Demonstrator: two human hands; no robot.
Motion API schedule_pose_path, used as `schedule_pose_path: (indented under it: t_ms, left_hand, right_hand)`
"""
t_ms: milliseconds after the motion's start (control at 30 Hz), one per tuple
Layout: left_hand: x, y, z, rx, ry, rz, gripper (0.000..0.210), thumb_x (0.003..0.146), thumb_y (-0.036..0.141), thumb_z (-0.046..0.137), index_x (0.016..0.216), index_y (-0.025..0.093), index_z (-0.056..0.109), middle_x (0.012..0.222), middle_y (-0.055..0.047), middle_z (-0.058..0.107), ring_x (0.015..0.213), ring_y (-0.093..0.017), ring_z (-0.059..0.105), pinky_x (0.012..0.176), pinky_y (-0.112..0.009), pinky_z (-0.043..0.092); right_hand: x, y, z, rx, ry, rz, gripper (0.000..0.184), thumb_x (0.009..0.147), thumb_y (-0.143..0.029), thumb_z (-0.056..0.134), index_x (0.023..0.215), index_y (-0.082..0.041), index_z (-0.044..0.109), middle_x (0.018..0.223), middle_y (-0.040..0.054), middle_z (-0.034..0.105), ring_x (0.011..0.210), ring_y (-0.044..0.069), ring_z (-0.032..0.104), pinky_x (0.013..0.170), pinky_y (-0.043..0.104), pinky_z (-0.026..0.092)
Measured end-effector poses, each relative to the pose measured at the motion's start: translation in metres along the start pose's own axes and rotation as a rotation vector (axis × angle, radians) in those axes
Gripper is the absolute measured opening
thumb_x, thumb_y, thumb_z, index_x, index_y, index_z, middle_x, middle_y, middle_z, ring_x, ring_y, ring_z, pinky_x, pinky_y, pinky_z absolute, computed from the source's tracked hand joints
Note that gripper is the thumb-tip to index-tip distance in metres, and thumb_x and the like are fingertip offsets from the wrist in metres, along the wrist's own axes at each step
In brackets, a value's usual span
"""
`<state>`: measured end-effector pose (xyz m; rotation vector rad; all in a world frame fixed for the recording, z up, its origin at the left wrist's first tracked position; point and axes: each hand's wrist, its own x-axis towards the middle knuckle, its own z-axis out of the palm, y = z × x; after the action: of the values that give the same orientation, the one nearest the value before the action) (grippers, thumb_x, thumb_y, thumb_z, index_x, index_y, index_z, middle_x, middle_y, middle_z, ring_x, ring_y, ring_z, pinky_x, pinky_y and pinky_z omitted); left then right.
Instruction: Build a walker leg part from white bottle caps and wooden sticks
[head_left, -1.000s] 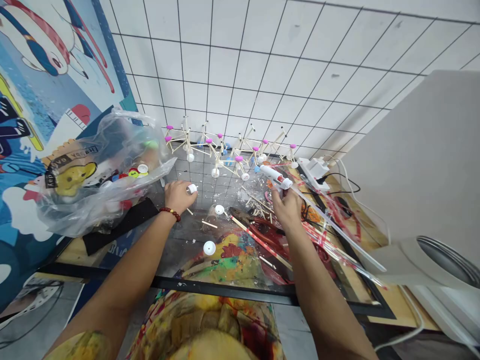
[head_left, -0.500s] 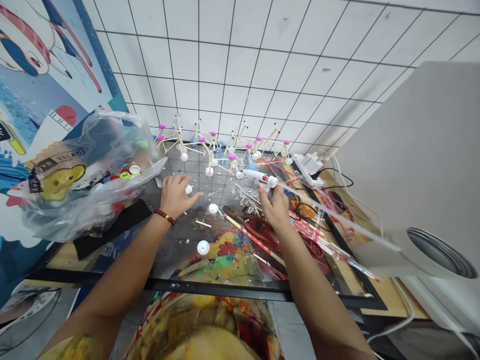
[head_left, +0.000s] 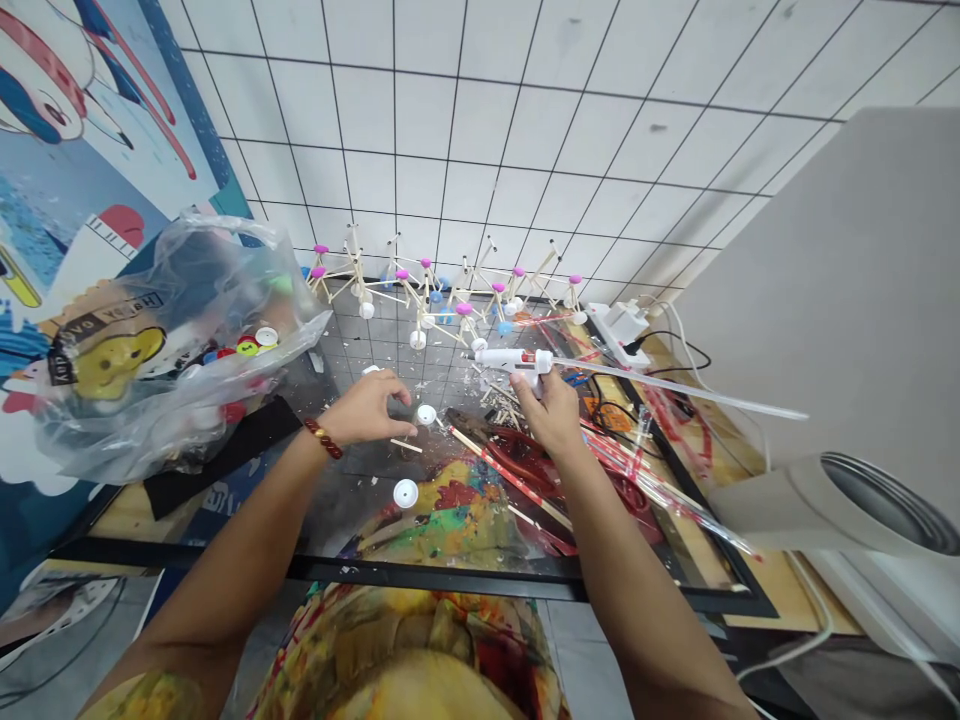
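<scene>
My right hand (head_left: 551, 408) is wrapped round a white hot glue gun (head_left: 512, 361), its nozzle pointing left and a long clear glue stick (head_left: 682, 388) trailing out of its back. Over the dark tabletop, my left hand (head_left: 375, 406) is open, thumb and fingers curved apart beside a white bottle cap (head_left: 426, 415). Under its fingertips lies a short wooden stick (head_left: 406, 445). A second white cap (head_left: 406, 493) sits nearer the front edge. Behind the left hand another white piece (head_left: 371, 370) is partly covered.
Small stick models (head_left: 450, 300) with pink, blue and white caps line the wall. A clear plastic bag (head_left: 187, 350) of caps is at left. Pliers (head_left: 480, 430), red-handled tools and bundled sticks (head_left: 630, 470) lie at right, near a power strip (head_left: 619, 325).
My left hand has moved right and toward me, away from the white piece behind it and closer to the middle cap. The glue gun has swung slightly left and levelled.
</scene>
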<state>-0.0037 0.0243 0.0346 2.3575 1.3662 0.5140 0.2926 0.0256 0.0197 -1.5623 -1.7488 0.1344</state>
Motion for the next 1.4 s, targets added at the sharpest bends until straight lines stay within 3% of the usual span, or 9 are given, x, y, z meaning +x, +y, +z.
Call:
schedule_pose_path:
  t_ms: [200, 400, 533, 633, 733, 833, 1067, 1200, 1400]
  left_hand:
    - [-0.006, 0.014, 0.0, -0.107, -0.298, 0.032, 0.007, 0.06, 0.024, 0.076, 0.062, 0.022, 0.069, 0.072, -0.001, 0.066, 0.064, -0.017, 0.058, 0.059, -0.027, 0.04]
    - [-0.007, 0.026, 0.015, -0.124, -0.243, 0.027, 0.01, 0.071, 0.014, 0.058, 0.064, 0.022, 0.059, 0.071, -0.002, 0.066, 0.064, -0.018, 0.058, 0.059, -0.029, 0.039]
    - [0.0, 0.023, 0.014, -0.486, -0.041, -0.135, 0.01, 0.087, 0.032, 0.05, 0.084, 0.022, 0.052, 0.071, -0.001, 0.065, 0.059, -0.015, 0.058, 0.055, -0.026, 0.042]
    - [0.005, 0.012, 0.0, -0.881, 0.241, -0.268, 0.025, 0.081, 0.043, 0.062, 0.086, 0.022, 0.049, 0.068, 0.001, 0.063, 0.052, -0.011, 0.055, 0.048, -0.022, 0.04]
    - [0.004, -0.006, -0.025, -1.102, 0.64, -0.212, 0.026, 0.077, 0.035, 0.069, 0.091, 0.023, 0.051, 0.074, 0.002, 0.065, 0.059, -0.01, 0.058, 0.054, -0.022, 0.045]
    - [0.002, -0.019, -0.04, -1.184, 0.83, -0.128, 0.023, 0.076, 0.027, 0.071, 0.094, 0.021, 0.059, 0.081, 0.0, 0.068, 0.066, -0.008, 0.062, 0.061, -0.021, 0.049]
    - [0.01, 0.0, 0.01, -1.17, 0.355, -0.413, 0.029, 0.066, 0.028, 0.08, 0.084, 0.012, 0.065, 0.071, -0.006, 0.072, 0.056, -0.013, 0.064, 0.058, -0.029, 0.055]
    - [0.011, 0.011, 0.026, -1.177, 0.295, -0.427, 0.026, 0.067, 0.024, 0.08, 0.085, 0.011, 0.065, 0.071, -0.006, 0.073, 0.055, -0.013, 0.065, 0.055, -0.027, 0.054]
    - [0.009, 0.016, 0.023, -1.197, 0.259, -0.427, 0.022, 0.071, 0.018, 0.078, 0.087, 0.009, 0.066, 0.071, -0.007, 0.073, 0.056, -0.013, 0.066, 0.054, -0.026, 0.056]
  right_hand:
    - [0.0, 0.002, 0.004, -0.005, 0.002, -0.015, 0.047, 0.091, -0.055, 0.042, 0.11, -0.016, 0.062, 0.091, 0.0121, 0.072, 0.08, 0.027, 0.065, 0.071, 0.032, 0.046]
    - [-0.001, 0.005, 0.008, -0.021, -0.01, -0.003, 0.047, 0.091, -0.054, 0.042, 0.113, -0.017, 0.06, 0.091, 0.0122, 0.072, 0.084, 0.028, 0.066, 0.076, 0.035, 0.047]
    - [-0.001, 0.006, 0.009, 0.059, 0.037, -0.081, 0.047, 0.093, -0.055, 0.04, 0.112, -0.018, 0.061, 0.104, 0.0141, 0.071, 0.096, 0.029, 0.065, 0.084, 0.039, 0.048]
    - [-0.001, 0.005, 0.01, 0.123, 0.041, -0.1, 0.046, 0.093, -0.057, 0.042, 0.111, -0.019, 0.061, 0.107, 0.0137, 0.07, 0.098, 0.029, 0.065, 0.086, 0.041, 0.049]
    - [-0.002, 0.003, 0.011, 0.213, 0.023, -0.064, 0.044, 0.092, -0.056, 0.046, 0.112, -0.019, 0.06, 0.104, 0.0124, 0.071, 0.095, 0.028, 0.065, 0.085, 0.041, 0.05]
    - [-0.005, 0.001, 0.016, 0.313, 0.023, -0.083, 0.042, 0.092, -0.054, 0.049, 0.113, -0.019, 0.059, 0.105, 0.0115, 0.071, 0.096, 0.027, 0.065, 0.088, 0.041, 0.05]
    - [-0.016, -0.007, 0.033, 0.311, -0.058, -0.149, 0.038, 0.095, -0.05, 0.046, 0.114, -0.02, 0.06, 0.109, 0.0129, 0.069, 0.101, 0.028, 0.064, 0.09, 0.045, 0.049]
    - [-0.018, -0.009, 0.035, 0.254, -0.079, -0.174, 0.038, 0.095, -0.051, 0.045, 0.112, -0.02, 0.06, 0.104, 0.0131, 0.069, 0.098, 0.03, 0.064, 0.088, 0.045, 0.05]
    - [-0.018, -0.007, 0.035, 0.25, -0.089, -0.243, 0.038, 0.097, -0.05, 0.043, 0.115, -0.02, 0.058, 0.104, 0.0128, 0.068, 0.097, 0.03, 0.064, 0.083, 0.044, 0.051]
